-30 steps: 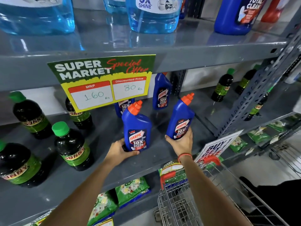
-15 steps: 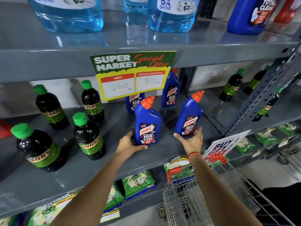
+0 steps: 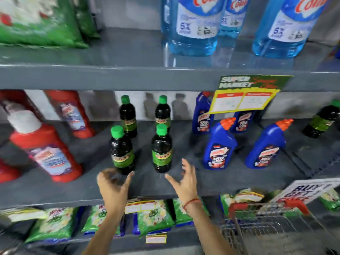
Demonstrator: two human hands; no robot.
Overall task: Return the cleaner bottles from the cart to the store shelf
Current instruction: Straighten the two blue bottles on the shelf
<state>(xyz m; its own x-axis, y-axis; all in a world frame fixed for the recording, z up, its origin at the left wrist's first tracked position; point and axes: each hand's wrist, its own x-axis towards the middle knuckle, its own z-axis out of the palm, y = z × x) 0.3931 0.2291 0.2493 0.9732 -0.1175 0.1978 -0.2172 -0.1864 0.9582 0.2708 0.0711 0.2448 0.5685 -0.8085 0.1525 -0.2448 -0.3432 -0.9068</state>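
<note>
Two blue cleaner bottles with orange caps stand upright on the grey middle shelf [image 3: 230, 181], one [image 3: 219, 144] left of the other [image 3: 265, 144]. More blue bottles [image 3: 202, 115] stand behind them under a price sign. My left hand [image 3: 113, 186] and my right hand [image 3: 184, 181] hover empty at the shelf's front edge, fingers spread, just in front of two dark bottles with green caps [image 3: 122, 148] [image 3: 161, 148]. Both hands are well left of the blue bottles and touch nothing. The wire cart [image 3: 266, 230] with red handle grips sits at the lower right.
Red bottles [image 3: 46, 150] stand at the shelf's left. Large light-blue cleaner bottles [image 3: 193, 24] fill the top shelf. Green packets [image 3: 154, 216] lie on the lower shelf. A yellow price sign [image 3: 242, 100] hangs from the upper shelf edge, and a white offer sign [image 3: 305, 190] is near the cart.
Both hands have let go of the two blue bottles, which now stand on the shelf. The hands and the view have shifted left, toward the dark green-capped bottles.
</note>
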